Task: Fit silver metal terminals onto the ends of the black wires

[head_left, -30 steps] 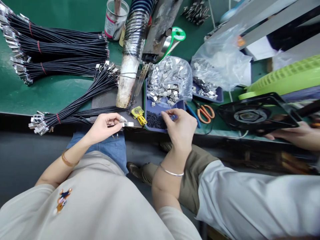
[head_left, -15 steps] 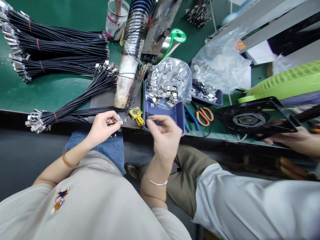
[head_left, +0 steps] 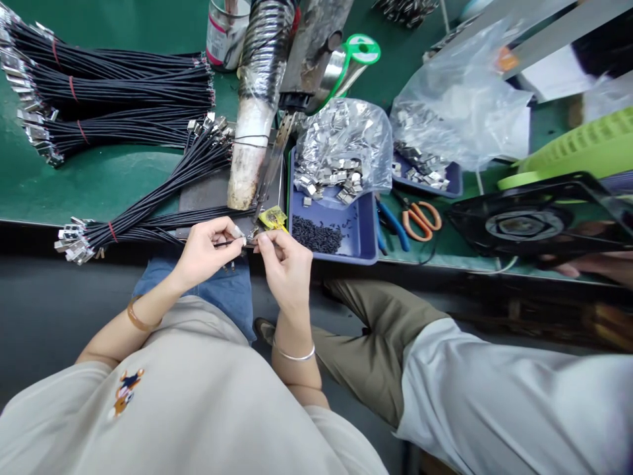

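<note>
Pinched in my left hand (head_left: 208, 252) is a black cable, its end showing at the fingertips. My right hand (head_left: 287, 265) has thumb and forefinger pressed together right beside that end; what they hold is too small to make out. Under and behind my hands, a bundle of black cables (head_left: 163, 181) with metal connectors (head_left: 75, 241) lies at the bench edge, tied with a red band. Just right of my right hand, a blue tray (head_left: 360, 232) holds small black tubular pieces (head_left: 316, 235) and a plastic bag of metal connector shells (head_left: 341, 173). A yellow clip-like thing (head_left: 273, 219) lies behind my fingertips.
More cable bundles (head_left: 128, 89) lie back left. A foil-wrapped duct (head_left: 252, 132) and a soldering-iron-like rod (head_left: 274, 158) come down before me, near a solder spool (head_left: 363, 49). Orange-handled scissors (head_left: 421, 221), blue-handled pliers (head_left: 394, 224) and a black fan (head_left: 524, 221) are right, beside a seated co-worker (head_left: 475, 382).
My right hand has moved left from over the blue tray to meet my left hand at the cable end. The black pieces in the tray are now uncovered. My left hand keeps its pinch.
</note>
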{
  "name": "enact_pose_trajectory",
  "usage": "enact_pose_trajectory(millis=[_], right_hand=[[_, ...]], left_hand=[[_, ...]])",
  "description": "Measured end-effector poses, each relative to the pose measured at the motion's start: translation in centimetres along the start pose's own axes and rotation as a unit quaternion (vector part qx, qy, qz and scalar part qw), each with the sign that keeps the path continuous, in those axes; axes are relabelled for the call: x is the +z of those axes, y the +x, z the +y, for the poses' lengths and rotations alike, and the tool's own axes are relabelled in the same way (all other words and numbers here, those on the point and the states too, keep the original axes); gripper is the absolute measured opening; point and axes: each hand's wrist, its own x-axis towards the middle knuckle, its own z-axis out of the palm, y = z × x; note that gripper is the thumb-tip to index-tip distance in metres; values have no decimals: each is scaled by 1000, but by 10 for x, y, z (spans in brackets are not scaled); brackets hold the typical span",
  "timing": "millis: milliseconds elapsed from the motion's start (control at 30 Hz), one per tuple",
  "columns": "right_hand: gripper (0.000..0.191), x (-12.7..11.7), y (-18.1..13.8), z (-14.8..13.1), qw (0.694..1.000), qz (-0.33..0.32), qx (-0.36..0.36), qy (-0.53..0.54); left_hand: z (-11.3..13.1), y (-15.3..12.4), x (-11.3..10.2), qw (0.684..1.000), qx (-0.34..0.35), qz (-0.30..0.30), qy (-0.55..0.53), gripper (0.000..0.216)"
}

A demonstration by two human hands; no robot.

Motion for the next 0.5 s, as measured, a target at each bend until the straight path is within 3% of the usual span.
enact_pose_trajectory(millis=[300, 500], right_hand=[[29, 1, 0, -3, 1000, -10, -11, 2], [37, 6, -1, -4, 991, 34, -95, -87]], left_hand=[[-5, -1, -2, 1000, 17, -13, 11, 12], [-6, -1, -5, 999, 24, -33, 24, 9]])
